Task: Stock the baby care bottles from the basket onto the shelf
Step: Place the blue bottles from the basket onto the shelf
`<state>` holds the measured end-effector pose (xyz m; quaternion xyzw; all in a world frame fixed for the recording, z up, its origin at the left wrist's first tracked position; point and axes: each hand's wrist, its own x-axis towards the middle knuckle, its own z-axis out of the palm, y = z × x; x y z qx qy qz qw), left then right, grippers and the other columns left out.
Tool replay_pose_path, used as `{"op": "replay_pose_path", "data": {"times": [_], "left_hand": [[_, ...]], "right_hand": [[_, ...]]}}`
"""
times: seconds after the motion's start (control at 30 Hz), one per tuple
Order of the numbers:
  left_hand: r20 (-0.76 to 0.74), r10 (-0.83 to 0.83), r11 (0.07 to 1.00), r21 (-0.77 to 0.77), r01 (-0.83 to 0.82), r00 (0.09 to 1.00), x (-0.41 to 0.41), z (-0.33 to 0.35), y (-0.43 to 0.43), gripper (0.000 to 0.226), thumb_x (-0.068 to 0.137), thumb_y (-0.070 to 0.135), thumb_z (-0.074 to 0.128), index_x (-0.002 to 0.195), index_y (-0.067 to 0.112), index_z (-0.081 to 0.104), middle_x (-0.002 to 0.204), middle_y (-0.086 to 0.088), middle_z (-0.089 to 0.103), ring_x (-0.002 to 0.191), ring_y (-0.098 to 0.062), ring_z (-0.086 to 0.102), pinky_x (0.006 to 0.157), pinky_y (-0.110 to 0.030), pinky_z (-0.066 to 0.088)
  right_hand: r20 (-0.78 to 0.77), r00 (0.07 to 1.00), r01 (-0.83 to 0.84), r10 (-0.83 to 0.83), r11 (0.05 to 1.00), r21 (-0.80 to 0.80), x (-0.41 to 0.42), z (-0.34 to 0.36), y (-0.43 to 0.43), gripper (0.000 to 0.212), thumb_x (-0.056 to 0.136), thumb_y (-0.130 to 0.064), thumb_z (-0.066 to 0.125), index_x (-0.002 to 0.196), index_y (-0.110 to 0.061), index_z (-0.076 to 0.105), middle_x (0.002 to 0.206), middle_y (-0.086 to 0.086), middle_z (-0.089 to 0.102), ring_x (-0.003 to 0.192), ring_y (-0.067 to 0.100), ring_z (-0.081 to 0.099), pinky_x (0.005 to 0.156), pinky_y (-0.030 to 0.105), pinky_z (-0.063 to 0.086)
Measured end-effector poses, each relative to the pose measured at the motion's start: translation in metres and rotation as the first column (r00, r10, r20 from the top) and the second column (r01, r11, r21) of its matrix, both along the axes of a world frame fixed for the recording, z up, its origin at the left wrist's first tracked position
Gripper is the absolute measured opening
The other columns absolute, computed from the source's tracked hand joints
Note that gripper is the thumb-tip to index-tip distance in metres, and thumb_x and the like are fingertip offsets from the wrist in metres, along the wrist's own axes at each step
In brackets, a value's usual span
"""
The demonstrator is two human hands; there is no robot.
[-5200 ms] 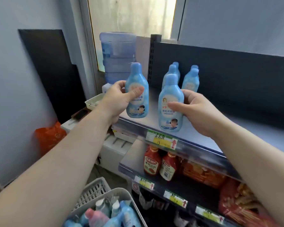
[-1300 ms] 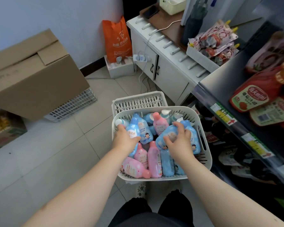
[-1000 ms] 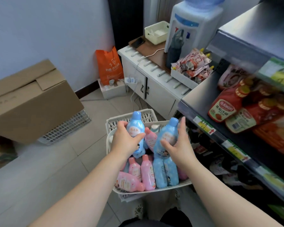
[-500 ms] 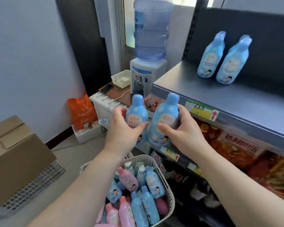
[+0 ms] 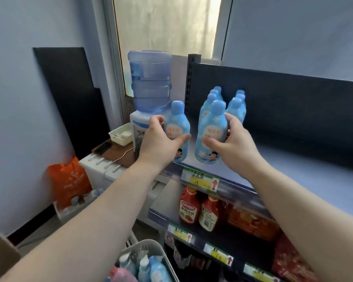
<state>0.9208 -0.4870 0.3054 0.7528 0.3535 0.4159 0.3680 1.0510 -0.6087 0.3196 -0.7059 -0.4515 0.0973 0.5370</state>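
Observation:
My left hand (image 5: pixel 157 142) grips an upright blue baby care bottle (image 5: pixel 178 125) at the left front corner of the grey top shelf (image 5: pixel 306 169). My right hand (image 5: pixel 235 142) grips a second blue bottle (image 5: pixel 211 135) upright over the shelf's front, just ahead of two short rows of blue bottles (image 5: pixel 235 106) standing against the dark back panel. Whether either held bottle rests on the shelf is unclear. The white basket (image 5: pixel 151 246) sits low at the bottom, holding several blue and pink bottles.
A water dispenser (image 5: pixel 149 92) stands left of the shelf on a white cabinet, with a small tray and a phone. Ketchup bottles (image 5: pixel 189 207) and red packets fill the lower shelf. An orange bag (image 5: pixel 68 180) leans on the wall.
Both hands have lifted their blue bottles from below the shelf edge up to the top shelf. My view has risen, and the basket has dropped to the bottom edge.

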Motion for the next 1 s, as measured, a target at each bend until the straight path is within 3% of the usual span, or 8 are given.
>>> {"op": "replay_pose_path", "data": {"times": [0.13,0.27,0.47,1.0], "left_hand": [[-0.009,-0.052,0.998,0.02,0.053,0.999,0.04,0.004,0.01,0.058,0.074,0.034,0.079,0.114,0.02,0.04,0.106,0.005,0.055,0.092,-0.01,0.056,0.077,-0.023,0.043],[-0.017,-0.11,0.994,0.019,0.111,0.994,0.075,0.001,0.021,0.053,0.077,0.03,0.077,0.11,0.023,0.037,0.107,0.005,0.054,0.094,-0.012,0.056,0.076,-0.024,0.044],[-0.051,-0.157,0.987,0.01,0.158,0.986,0.113,-0.002,0.039,0.056,0.078,0.028,0.077,0.117,0.017,0.038,0.112,0.002,0.054,0.1,-0.014,0.056,0.083,-0.026,0.045],[-0.101,-0.183,0.983,-0.022,0.182,0.978,0.134,-0.013,0.05,0.062,0.077,0.023,0.077,0.124,0.01,0.038,0.109,0.001,0.05,0.098,-0.015,0.052,0.084,-0.026,0.043]], "right_hand": [[0.004,0.998,0.06,-0.06,0.998,-0.003,0.033,0.0,0.008,0.05,0.081,-0.022,0.075,0.119,-0.03,0.043,0.098,-0.017,0.06,0.085,-0.005,0.06,0.061,0.011,0.047],[0.017,0.994,0.111,-0.112,0.993,0.024,0.059,-0.005,0.019,0.046,0.079,-0.017,0.076,0.111,-0.028,0.044,0.102,-0.011,0.058,0.087,-0.003,0.058,0.061,0.011,0.046],[0.103,0.973,0.208,-0.205,0.978,-0.017,0.085,-0.015,0.037,0.054,0.077,-0.02,0.077,0.121,-0.017,0.046,0.118,0.0,0.04,0.103,0.013,0.052,0.091,0.029,0.049],[0.139,0.951,0.288,-0.276,0.955,-0.071,0.095,-0.031,0.052,0.062,0.08,-0.022,0.074,0.13,-0.015,0.039,0.12,0.0,0.034,0.111,0.022,0.049,0.097,0.037,0.047]]}}
